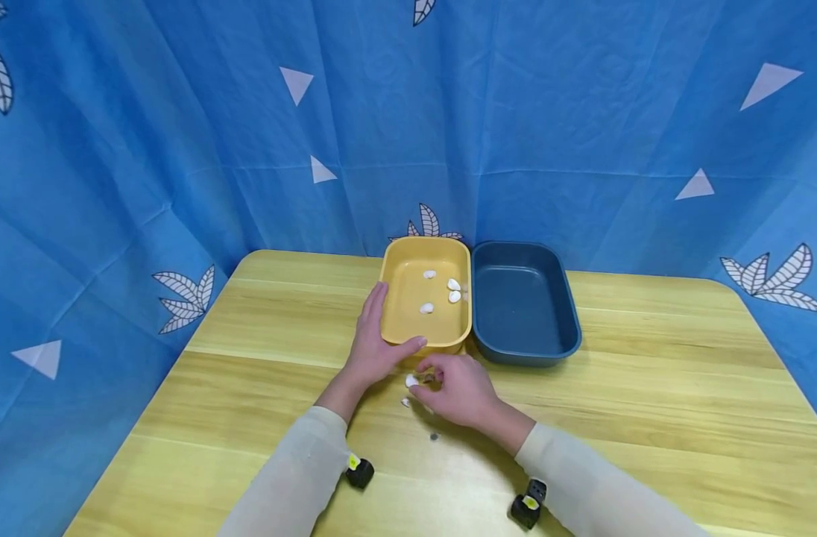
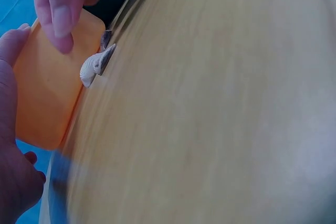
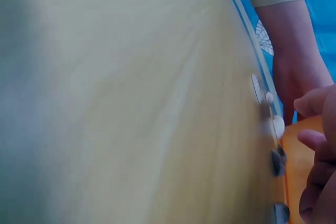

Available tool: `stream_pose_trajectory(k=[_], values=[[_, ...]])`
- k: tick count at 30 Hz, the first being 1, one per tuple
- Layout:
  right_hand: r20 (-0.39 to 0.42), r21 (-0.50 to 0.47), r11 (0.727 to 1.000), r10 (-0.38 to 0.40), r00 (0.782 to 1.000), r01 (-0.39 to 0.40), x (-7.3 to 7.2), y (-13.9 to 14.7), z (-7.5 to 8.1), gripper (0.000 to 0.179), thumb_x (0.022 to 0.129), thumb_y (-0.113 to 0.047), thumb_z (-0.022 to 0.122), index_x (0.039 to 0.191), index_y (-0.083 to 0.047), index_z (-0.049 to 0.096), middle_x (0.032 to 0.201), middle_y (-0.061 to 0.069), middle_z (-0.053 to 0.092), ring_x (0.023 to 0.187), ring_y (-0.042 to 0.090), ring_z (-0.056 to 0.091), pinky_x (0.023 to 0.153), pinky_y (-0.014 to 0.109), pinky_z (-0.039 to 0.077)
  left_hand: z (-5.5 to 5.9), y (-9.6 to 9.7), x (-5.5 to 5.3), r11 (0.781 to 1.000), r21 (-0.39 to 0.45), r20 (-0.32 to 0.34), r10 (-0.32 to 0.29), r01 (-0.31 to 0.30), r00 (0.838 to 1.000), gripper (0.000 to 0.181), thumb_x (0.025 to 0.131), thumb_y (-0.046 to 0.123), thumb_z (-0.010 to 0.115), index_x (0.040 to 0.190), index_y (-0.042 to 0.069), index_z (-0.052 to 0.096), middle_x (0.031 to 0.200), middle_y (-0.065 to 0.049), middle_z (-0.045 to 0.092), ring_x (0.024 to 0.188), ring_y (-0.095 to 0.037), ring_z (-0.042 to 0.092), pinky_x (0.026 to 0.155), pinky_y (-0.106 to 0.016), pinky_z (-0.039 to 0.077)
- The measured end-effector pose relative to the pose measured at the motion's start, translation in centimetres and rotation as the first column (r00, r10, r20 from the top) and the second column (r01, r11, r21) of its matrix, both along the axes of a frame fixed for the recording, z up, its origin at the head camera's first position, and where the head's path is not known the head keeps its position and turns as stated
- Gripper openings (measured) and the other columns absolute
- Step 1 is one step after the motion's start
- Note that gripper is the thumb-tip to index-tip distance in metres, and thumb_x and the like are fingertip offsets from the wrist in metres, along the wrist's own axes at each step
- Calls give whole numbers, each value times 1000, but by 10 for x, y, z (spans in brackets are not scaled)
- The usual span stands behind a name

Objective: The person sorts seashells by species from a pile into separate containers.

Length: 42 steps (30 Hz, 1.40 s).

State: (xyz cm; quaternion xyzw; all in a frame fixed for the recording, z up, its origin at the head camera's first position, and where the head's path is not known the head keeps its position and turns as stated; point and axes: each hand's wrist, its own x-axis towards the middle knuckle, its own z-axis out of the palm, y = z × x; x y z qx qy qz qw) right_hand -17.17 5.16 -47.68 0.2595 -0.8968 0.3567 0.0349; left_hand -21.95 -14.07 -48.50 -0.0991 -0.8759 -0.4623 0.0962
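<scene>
In the head view, my left hand (image 1: 373, 350) rests against the front left corner of a yellow plastic bin (image 1: 427, 328). Its fingers lie straight along the left side, with the thumb across the front rim. Just in front of the bin, my right hand (image 1: 461, 391) hovers low over the table, thumb and fingertips parted. A white seashell (image 1: 411, 380) sits close to those fingertips; contact cannot be told. The left wrist view shows a ribbed shell (image 2: 93, 66) on the table under the right fingers (image 2: 62, 22). Several white shells (image 1: 426, 308) lie inside the bin.
A dark blue bin (image 1: 525, 350) stands against the yellow one's right side. More small shells (image 3: 279, 162) are scattered along the front of the yellow bin. One dark little piece (image 1: 434, 436) lies nearer on the wooden table (image 1: 650, 388). A blue curtain (image 1: 549, 112) hangs behind.
</scene>
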Motion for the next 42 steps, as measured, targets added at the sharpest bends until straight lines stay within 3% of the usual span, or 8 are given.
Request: stream_pose_trajectory(k=[7,15,21,32,38,42], values=[[-20,73,997,-38,999,40,-2,-10,-3,23,79,-37,82,92,-19,76,76,-12,67,65,3,57,63,30,49,-2,0,0,1000,-17,-1,6,-6,1000,115,76,52,83,161,16,15,165,4,9,149,-22,12,116,-50,17],[-12,152,987,-56,998,57,-5,-16,-7,20,79,-40,82,85,-23,73,72,-16,63,67,7,60,61,31,48,-1,0,0,1000,-11,12,11,-10,1000,115,76,52,83,161,18,14,165,4,9,148,-20,12,116,-50,18],[67,156,987,-51,996,40,-7,-17,-5,16,79,-35,81,82,-24,70,56,-16,50,57,7,51,52,30,42,-2,0,0,1000,-8,-2,4,-4,1000,116,76,53,83,161,17,14,165,2,10,148,-21,13,116,-50,18],[116,30,1000,4,993,-8,0,-7,0,15,78,-26,83,80,-23,68,54,-12,46,49,5,43,46,27,36,-2,0,1,1000,-13,6,5,-5,1000,115,76,54,82,161,17,14,165,5,9,148,-23,13,116,-51,18],[160,-67,997,-28,987,39,10,0,11,15,78,-23,83,83,-22,69,51,-12,37,47,4,35,44,24,26,-3,-1,0,1000,-1,-7,-3,3,1000,114,76,51,83,161,17,14,165,3,11,148,-23,14,116,-50,18],[153,-106,992,-51,987,67,15,5,17,15,78,-20,84,85,-20,70,51,-11,34,46,3,32,46,24,27,-3,-1,0,1000,6,-12,-6,6,1000,114,76,50,84,161,17,15,165,4,11,148,-23,14,116,-50,18]])
